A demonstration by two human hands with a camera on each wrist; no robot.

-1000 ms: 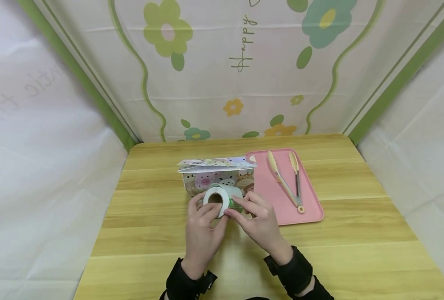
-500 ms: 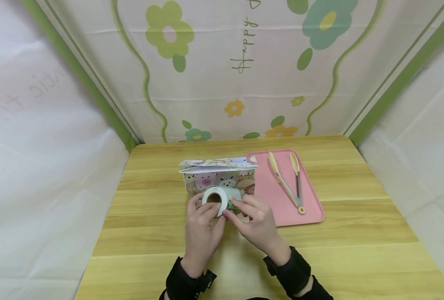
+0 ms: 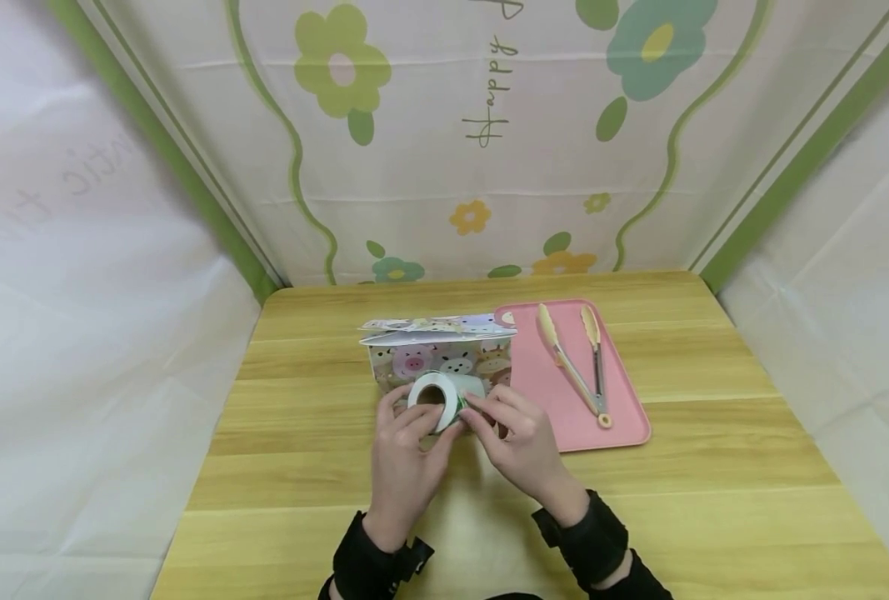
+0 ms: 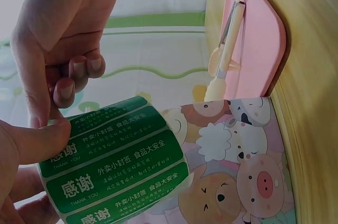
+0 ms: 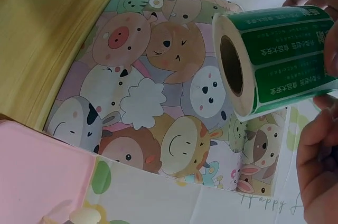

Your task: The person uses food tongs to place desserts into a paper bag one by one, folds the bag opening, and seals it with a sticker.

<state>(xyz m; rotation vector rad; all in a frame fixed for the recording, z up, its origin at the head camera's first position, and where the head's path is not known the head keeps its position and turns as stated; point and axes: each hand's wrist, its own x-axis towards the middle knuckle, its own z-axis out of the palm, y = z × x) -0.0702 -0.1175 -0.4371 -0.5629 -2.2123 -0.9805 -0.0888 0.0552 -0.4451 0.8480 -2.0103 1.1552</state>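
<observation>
My left hand (image 3: 408, 454) grips a roll of green stickers (image 4: 119, 163), fingers in its cardboard core and thumb on its outer face. White print on the stickers includes "THANK YOU". My right hand (image 3: 519, 437) meets the roll from the right, thumb and forefinger pinching at a sticker's edge near the left thumb; the lifted part is mostly hidden by fingers. Just behind the roll stands a box-like paper container (image 5: 158, 71) printed with cartoon animals, its top flaps (image 3: 437, 327) folded over. In the head view the roll covers part of its front.
A pink tray (image 3: 601, 437) lies to the right of the printed container, with a pair of tongs (image 3: 579, 387) on it, arms spread. The wooden table (image 3: 302, 467) ends at a flowered cloth backdrop (image 3: 414, 167); white cloth hangs at both sides.
The right thumb and forefinger have shifted slightly along the roll's edge, and the roll has turned a little. The container, tray and tongs stay where they were.
</observation>
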